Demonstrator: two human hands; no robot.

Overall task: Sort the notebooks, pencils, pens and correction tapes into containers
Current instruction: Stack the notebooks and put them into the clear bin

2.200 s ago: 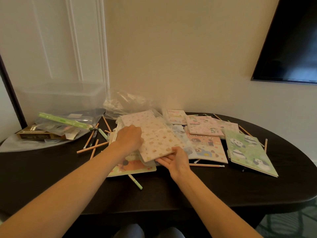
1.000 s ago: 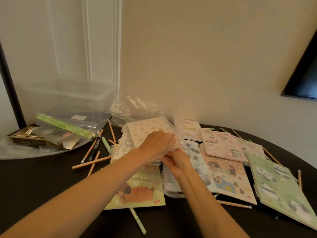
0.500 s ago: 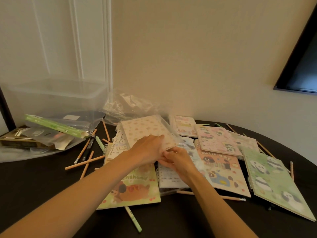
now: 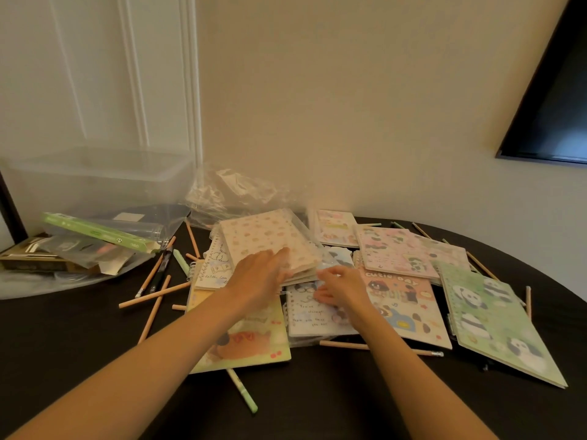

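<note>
Left hand (image 4: 259, 281), right hand (image 4: 341, 289): blurred, grip unclear.
</note>
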